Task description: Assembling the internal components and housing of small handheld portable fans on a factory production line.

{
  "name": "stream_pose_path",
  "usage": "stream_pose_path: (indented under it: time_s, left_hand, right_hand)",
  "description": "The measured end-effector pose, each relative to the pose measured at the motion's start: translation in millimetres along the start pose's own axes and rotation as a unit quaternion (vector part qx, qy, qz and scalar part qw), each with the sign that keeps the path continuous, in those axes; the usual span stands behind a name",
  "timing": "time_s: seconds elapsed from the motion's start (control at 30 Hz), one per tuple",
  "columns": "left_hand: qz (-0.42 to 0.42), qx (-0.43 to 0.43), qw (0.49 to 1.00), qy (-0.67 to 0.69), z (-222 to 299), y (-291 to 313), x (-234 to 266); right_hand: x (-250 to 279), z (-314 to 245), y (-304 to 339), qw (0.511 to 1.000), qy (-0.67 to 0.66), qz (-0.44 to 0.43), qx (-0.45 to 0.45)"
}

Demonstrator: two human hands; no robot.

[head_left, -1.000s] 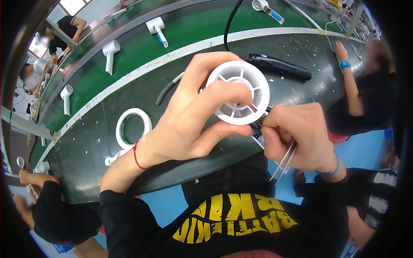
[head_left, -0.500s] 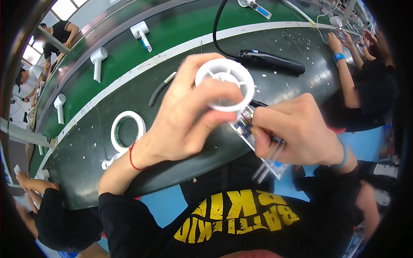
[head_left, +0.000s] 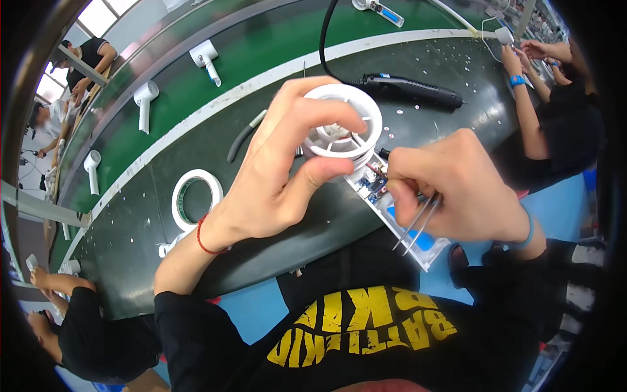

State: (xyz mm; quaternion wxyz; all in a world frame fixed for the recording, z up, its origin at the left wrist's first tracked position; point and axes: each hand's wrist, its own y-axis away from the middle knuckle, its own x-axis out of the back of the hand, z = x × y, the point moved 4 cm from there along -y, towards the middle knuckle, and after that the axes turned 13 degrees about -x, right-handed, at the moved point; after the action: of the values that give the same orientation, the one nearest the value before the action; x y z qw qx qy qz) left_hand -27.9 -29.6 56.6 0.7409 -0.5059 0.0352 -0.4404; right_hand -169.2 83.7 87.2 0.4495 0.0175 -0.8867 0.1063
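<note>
My left hand (head_left: 271, 173) is closed round the round head of a white hair-dryer-shaped housing (head_left: 374, 124), thumb on the near rim, a fingertip over its spoked opening. The housing's handle slants down to the right, open on its upper side. Inside it lie a small circuit board with wires (head_left: 373, 185) and a blue block (head_left: 422, 240). My right hand (head_left: 460, 186) is closed on metal tweezers (head_left: 418, 225), their tips pointing down over the handle. Its thumb and index fingertips are pinched beside the board; whether they also grip a wire is hidden.
A black electric screwdriver (head_left: 411, 90) with a cable lies beyond my hands. White tape (head_left: 177, 202) and a dark curved tool with a pale end (head_left: 241, 144) lie to the left. Similar white housings (head_left: 145, 104) sit on the green conveyor (head_left: 173, 91). Co-workers' hands (head_left: 516, 62) are at far right.
The housing has tilted, and more of its handle and blue block shows. My left index finger has lifted across the opening. My right hand and the tweezers have shifted slightly right.
</note>
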Motion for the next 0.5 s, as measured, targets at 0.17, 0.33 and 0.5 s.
stream_pose_path:
  time_s: [0.17,0.33,0.5]
  left_hand:
    - [-0.097,0.062,0.993,0.009,-19.9,10.5,-4.9]
    - [-0.203,0.117,0.972,0.018,-41.5,25.9,-24.4]
    - [-0.294,0.143,0.938,-0.117,-34.5,19.8,-39.9]
  right_hand:
    - [-8.3,20.2,-0.5,0.998,-0.016,-0.020,-0.055]
    - [-43.2,66.0,2.9,0.974,-0.139,-0.086,-0.155]
    - [-55.6,80.6,11.3,0.922,-0.246,-0.158,-0.252]
